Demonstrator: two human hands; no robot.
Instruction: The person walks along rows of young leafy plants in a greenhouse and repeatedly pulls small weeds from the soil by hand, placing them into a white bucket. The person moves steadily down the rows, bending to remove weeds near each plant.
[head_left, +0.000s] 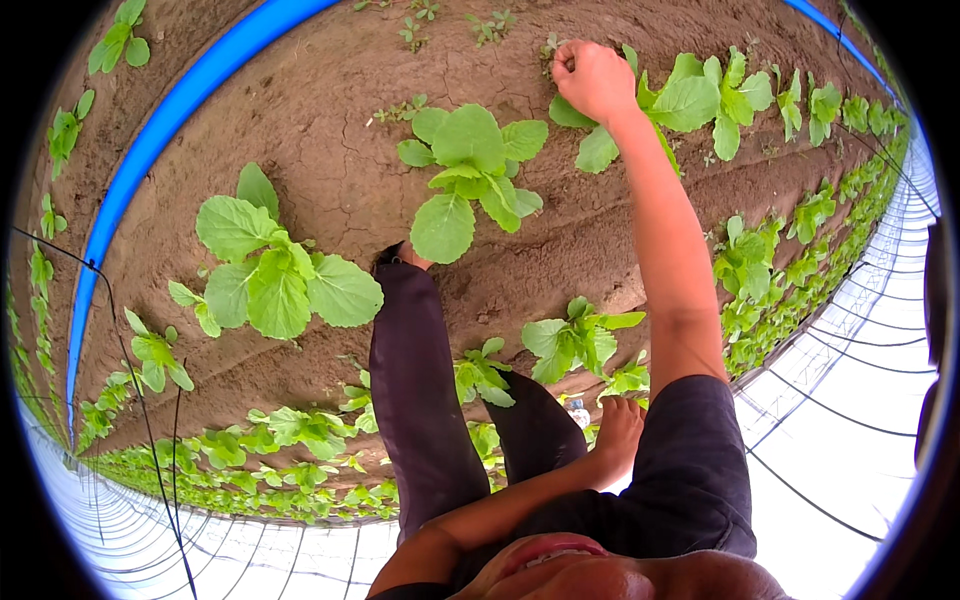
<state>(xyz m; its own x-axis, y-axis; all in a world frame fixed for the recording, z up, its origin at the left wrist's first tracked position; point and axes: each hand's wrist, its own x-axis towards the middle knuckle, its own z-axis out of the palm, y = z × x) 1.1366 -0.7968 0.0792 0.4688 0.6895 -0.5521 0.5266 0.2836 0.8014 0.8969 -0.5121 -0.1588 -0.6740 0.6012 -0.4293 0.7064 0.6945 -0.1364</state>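
My right hand (596, 79) reaches down to the soil at the upper right, fingers curled and their tips closed on a small low weed (552, 48). Broad-leaved green vegetable plants stand beside it, one partly under my forearm (596, 148) and a larger one (469, 142) to the left. My left hand (619, 435) lies near my knee in the lower middle, close to smaller leafy plants (574, 339); its fingertips are partly hidden, so whether it holds anything cannot be told. A small whitish and blue object (577, 414) shows beside it, too blurred to name.
A blue hose or pipe (142, 142) curves across the soil at the left. Another leafy plant (277, 277) grows near my foot. Plant rows stretch to both sides. Thin dark lines (127, 345) hang at the left. Several small weeds (409, 34) dot the cracked soil.
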